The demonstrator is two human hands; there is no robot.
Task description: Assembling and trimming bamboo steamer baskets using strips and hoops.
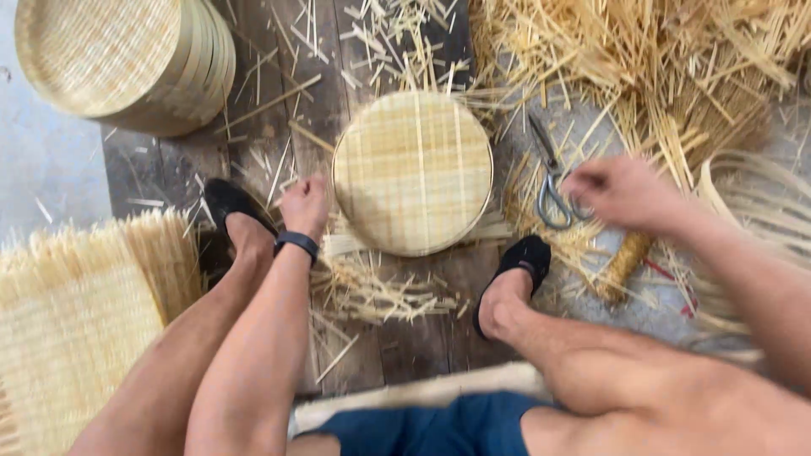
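Note:
A round woven bamboo lid (pixel 412 171) lies on a dark wooden board (pixel 253 127) between my feet. My left hand (pixel 304 205), with a black band at the wrist, rests curled at the lid's left edge and holds nothing I can see. My right hand (pixel 619 191) hovers over the grey handles of a pair of scissors (pixel 549 187) that lies on the straw to the right of the lid; its fingers are bent and blurred, touching or just above the handles.
A stack of round woven lids (pixel 127 59) stands at the top left. A flat woven mat (pixel 72 321) lies at the left. Loose bamboo strips (pixel 642 59) pile up at the top right. Trimmed offcuts (pixel 380 291) litter the board near my black shoes (pixel 519 262).

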